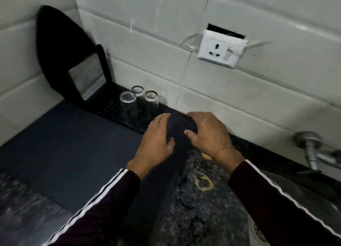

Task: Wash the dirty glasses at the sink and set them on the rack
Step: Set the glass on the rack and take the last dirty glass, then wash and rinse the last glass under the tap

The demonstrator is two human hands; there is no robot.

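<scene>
Three clear glasses [137,102] stand upside down on a black ribbed rack [108,107] against the tiled wall. A dark blue mat [73,144] covers the counter in front of the rack. My left hand [156,138] rests flat on the mat's far right end, fingers straight. My right hand [208,133] curls its fingers and thumb round that same far right corner of the mat, just right of the rack. No glass is in either hand.
The steel sink [299,194] lies at the lower right, with a wall tap [311,151] above it. Speckled granite counter [199,205] shows a yellowish ring stain. A wall socket [221,48] sits above, and a black leaning object [60,48] stands in the left corner.
</scene>
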